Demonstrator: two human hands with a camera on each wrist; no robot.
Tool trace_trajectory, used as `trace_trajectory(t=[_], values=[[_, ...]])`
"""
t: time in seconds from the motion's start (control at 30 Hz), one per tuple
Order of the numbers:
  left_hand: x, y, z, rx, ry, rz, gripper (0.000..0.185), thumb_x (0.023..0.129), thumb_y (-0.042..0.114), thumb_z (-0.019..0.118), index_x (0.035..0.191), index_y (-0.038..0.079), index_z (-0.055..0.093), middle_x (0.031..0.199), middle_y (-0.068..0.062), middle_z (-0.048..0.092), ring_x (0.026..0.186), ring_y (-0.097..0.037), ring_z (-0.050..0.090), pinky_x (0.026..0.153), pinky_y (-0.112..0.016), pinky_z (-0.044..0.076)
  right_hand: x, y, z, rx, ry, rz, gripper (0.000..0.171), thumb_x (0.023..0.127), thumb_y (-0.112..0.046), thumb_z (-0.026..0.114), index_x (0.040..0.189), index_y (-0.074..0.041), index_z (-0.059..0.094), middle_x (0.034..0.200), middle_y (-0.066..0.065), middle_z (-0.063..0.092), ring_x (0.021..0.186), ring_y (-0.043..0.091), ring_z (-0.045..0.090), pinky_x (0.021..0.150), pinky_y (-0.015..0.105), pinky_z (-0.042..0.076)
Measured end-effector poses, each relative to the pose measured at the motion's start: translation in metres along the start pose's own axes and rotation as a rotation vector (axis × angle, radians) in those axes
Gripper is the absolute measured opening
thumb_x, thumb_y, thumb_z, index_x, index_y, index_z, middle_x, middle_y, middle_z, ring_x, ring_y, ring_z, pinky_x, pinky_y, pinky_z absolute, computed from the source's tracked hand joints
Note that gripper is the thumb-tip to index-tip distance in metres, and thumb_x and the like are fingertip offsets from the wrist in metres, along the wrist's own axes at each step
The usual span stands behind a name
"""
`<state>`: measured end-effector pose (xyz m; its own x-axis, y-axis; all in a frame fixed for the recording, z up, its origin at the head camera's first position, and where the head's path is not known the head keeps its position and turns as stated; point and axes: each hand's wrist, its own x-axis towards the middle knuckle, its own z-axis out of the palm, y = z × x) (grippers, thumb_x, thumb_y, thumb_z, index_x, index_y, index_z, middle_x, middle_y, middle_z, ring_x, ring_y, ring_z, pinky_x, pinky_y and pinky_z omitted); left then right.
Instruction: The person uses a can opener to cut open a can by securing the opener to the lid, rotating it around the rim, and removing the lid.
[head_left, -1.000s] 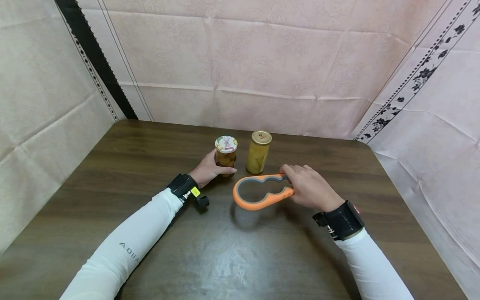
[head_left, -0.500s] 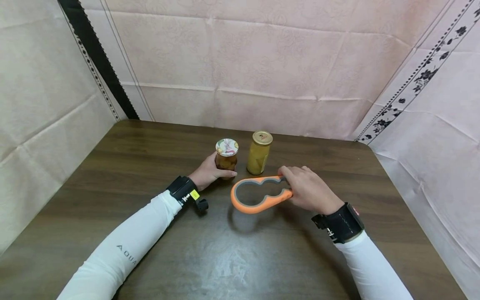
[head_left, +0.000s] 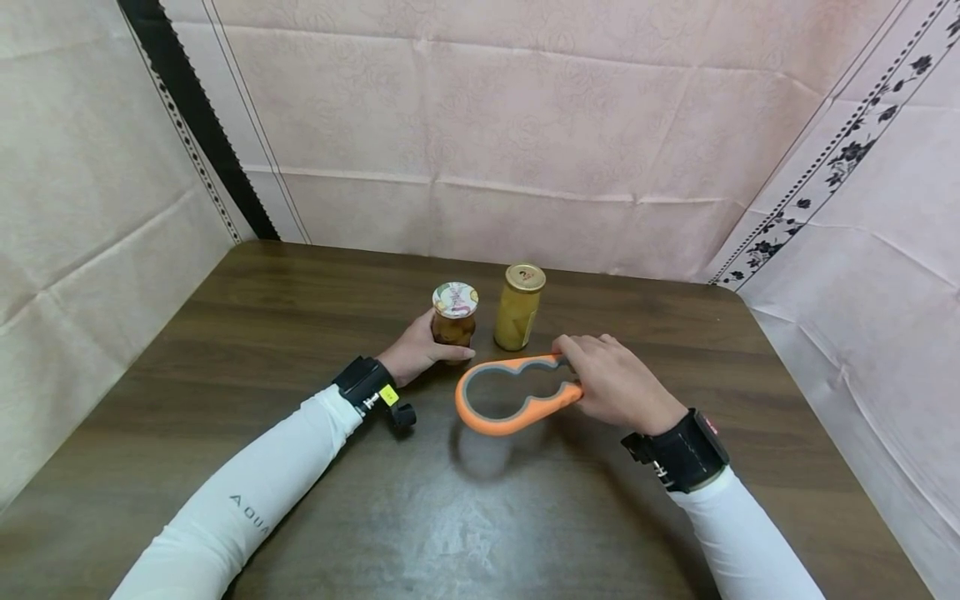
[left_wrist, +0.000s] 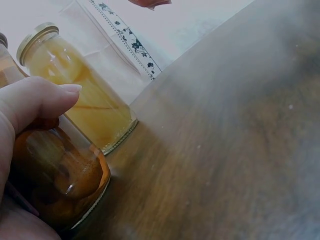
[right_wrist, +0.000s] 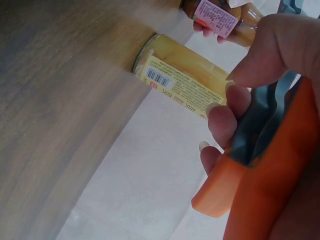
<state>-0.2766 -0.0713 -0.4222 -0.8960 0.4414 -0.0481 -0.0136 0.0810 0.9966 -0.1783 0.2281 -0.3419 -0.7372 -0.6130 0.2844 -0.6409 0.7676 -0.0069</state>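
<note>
My left hand (head_left: 416,348) grips a short glass jar (head_left: 453,315) of brown preserves with a patterned lid; the jar (left_wrist: 57,172) stands on the table. Just to its right stands a taller jar (head_left: 517,308) of yellow fruit (left_wrist: 85,95) with a gold lid (right_wrist: 185,75). My right hand (head_left: 611,379) holds the narrow end of an orange and grey jar opener (head_left: 510,392) with large ring openings, lifted a little above the table in front of the jars. The fingers (right_wrist: 222,122) curl round the opener's handle (right_wrist: 265,165).
A dark wood table (head_left: 300,467) fills the scene, with pink cloth walls (head_left: 525,142) behind and at both sides. Black straps with cameras sit on both wrists.
My right hand has carried the opener slightly left and toward me. My left hand stays on the short jar, which has barely shifted.
</note>
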Motion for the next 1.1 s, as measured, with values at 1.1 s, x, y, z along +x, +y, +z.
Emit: trace_trajectory(t=[1.1], values=[[-0.020, 0.002, 0.010, 0.038, -0.100, -0.033, 0.081, 0.086, 0.009, 0.081, 0.152, 0.016, 0.035, 0.147, -0.013, 0.051, 0.135, -0.031, 0.050, 0.114, -0.046, 0.042, -0.001, -0.018, -0.006, -0.003, 0.028, -0.061, 0.040, 0.074, -0.007, 0.082, 0.107, -0.013, 0.060, 0.094, -0.003, 0.067, 0.086, 0.015, 0.061, 0.079, 0.033, 0.044]])
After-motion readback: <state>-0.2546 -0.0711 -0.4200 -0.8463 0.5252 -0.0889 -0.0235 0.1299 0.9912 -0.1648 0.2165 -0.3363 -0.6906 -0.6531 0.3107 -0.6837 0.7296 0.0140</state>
